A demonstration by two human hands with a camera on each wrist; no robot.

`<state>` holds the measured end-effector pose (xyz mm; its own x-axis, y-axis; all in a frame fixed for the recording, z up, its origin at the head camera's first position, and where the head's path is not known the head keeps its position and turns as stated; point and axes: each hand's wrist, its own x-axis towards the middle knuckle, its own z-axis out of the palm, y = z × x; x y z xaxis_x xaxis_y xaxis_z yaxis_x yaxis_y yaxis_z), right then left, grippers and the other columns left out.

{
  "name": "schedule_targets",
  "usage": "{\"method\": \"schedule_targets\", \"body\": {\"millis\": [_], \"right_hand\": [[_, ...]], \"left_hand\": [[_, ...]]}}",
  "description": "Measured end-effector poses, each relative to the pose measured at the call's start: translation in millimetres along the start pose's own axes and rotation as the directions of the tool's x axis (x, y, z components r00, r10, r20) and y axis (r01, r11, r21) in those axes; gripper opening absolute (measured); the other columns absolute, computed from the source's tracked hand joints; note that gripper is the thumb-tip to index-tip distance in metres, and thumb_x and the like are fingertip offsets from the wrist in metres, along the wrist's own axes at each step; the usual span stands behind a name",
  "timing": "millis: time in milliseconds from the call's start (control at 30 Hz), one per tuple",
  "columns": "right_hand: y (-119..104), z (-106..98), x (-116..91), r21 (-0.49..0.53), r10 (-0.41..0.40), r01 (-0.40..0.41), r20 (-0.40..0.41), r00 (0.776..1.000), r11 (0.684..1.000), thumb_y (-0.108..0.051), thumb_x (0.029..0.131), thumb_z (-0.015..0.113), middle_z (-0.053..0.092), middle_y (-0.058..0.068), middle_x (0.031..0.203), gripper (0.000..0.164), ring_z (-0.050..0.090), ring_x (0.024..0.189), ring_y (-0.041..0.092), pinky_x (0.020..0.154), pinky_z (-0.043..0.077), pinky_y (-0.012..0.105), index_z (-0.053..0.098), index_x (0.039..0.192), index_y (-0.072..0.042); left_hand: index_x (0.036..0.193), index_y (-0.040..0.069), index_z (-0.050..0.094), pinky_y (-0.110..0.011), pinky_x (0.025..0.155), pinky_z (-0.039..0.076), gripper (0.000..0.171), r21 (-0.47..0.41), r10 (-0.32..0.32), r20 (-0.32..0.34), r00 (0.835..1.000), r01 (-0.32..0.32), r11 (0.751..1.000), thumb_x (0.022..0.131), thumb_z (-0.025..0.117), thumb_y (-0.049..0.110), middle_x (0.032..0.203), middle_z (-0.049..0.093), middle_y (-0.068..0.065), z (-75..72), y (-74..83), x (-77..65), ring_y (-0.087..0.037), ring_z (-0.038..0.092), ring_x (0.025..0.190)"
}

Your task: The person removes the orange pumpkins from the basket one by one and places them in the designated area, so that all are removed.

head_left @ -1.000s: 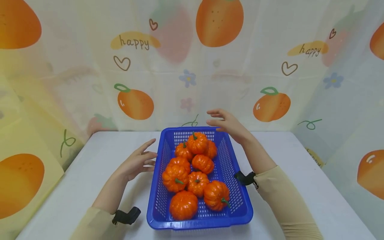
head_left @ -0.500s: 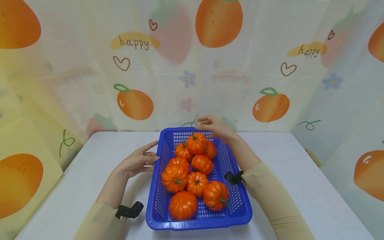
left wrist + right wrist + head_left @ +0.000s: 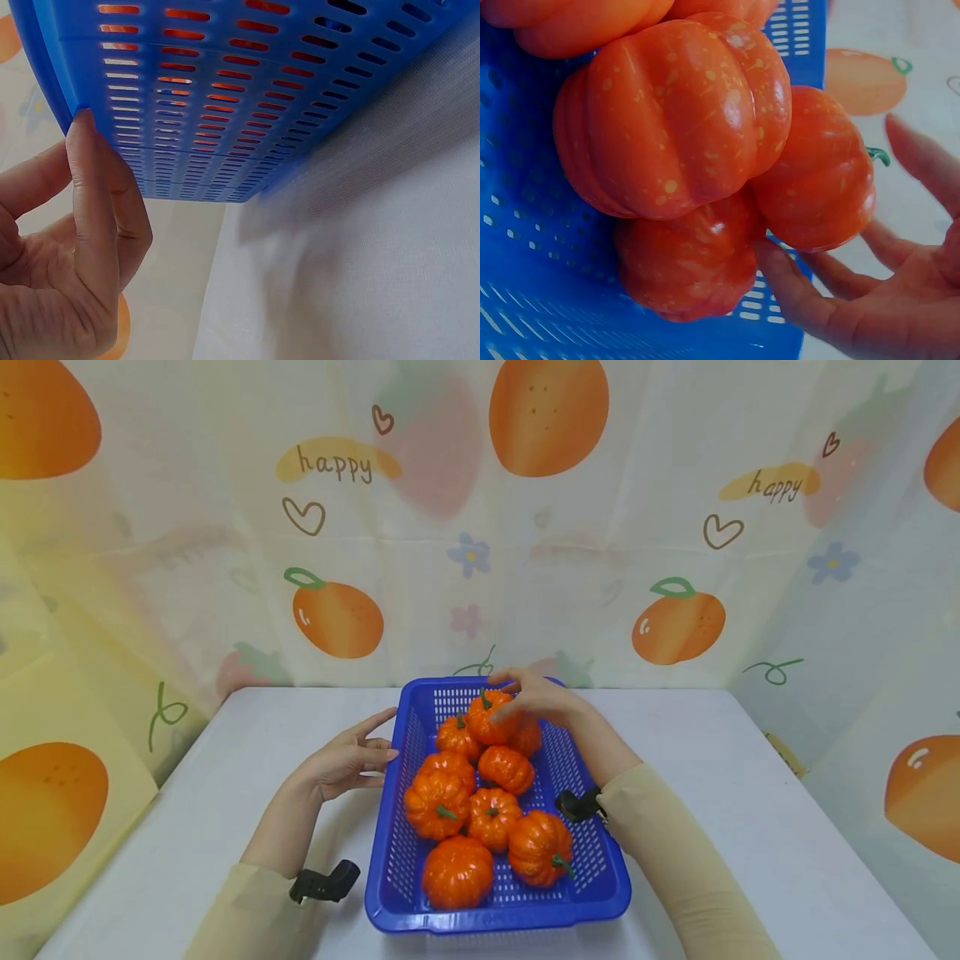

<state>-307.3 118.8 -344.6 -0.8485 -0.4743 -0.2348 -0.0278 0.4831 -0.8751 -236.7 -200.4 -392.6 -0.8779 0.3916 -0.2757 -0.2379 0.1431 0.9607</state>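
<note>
Right hand [image 3: 546,697] reaches over the glossy orange ribbed pumpkin with a green stem [image 3: 483,722], which appears propped on its neighbours at the far end of the blue perforated plastic basket [image 3: 498,919] on the white worktop [image 3: 697,752]. Fingers [image 3: 799,296] spread around it; contact unclear. A secure hold likely needs fingers and thumb low on opposite sides, clear of neighbouring orange pumpkins [image 3: 506,770]. Left hand [image 3: 341,768]: fingers loosely spread, fingertip against the basket's left rim; light pressure should steady it.
</note>
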Motion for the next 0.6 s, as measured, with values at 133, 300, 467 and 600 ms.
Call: {"method": "schedule_targets", "body": {"millis": [133,300,467,600], "right_hand": [[2.1,0.3,-0.3,-0.041,0.017,-0.016,0.012,1.0,0.999,-0.007,0.077,0.076,0.039,0.023,0.151,0.08,0.049,0.133,0.041,0.105,0.051,0.048,0.04,0.149,-0.012],[3.1,0.9,-1.2,-0.065,0.014,-0.012,0.037,0.999,0.998,-0.004,0.075,0.077,0.037,0.023,0.152,0.082,0.052,0.13,0.04,0.098,0.056,0.043,0.041,0.148,-0.013],[2.0,0.0,-2.3,-0.098,0.008,-0.004,0.045,0.999,0.995,-0.003,0.076,0.078,0.039,0.023,0.149,0.079,0.057,0.122,0.036,0.089,0.06,0.038,0.043,0.146,-0.013],[1.6,-0.2,-2.2,-0.156,-0.008,0.013,0.037,0.999,0.988,-0.008,0.075,0.081,0.042,0.022,0.145,0.079,0.056,0.122,0.034,0.093,0.058,0.037,0.045,0.145,-0.015]], "left_hand": [[0.16,0.021,0.008,-0.031,0.08,0.062,0.084,0.008,-0.001,-0.004,1.0,0.001,1.0,0.095,0.061,0.013,0.097,0.065,0.003,0.1,0.0,0.0,-0.011,0.069,0.083],[0.16,0.021,0.008,-0.031,0.079,0.062,0.083,0.013,-0.002,0.009,1.0,0.002,1.0,0.096,0.06,0.012,0.096,0.064,0.003,0.3,0.7,1.2,-0.011,0.068,0.082],[0.16,0.021,0.009,-0.031,0.079,0.062,0.083,0.021,0.003,0.01,1.0,-0.004,1.0,0.096,0.06,0.012,0.096,0.064,0.003,0.5,1.8,2.4,-0.012,0.068,0.083],[0.16,0.021,0.009,-0.032,0.079,0.062,0.083,0.024,0.0,0.0,1.0,0.0,1.0,0.096,0.06,0.012,0.097,0.064,0.002,0.3,1.4,0.7,-0.012,0.068,0.083]]}}
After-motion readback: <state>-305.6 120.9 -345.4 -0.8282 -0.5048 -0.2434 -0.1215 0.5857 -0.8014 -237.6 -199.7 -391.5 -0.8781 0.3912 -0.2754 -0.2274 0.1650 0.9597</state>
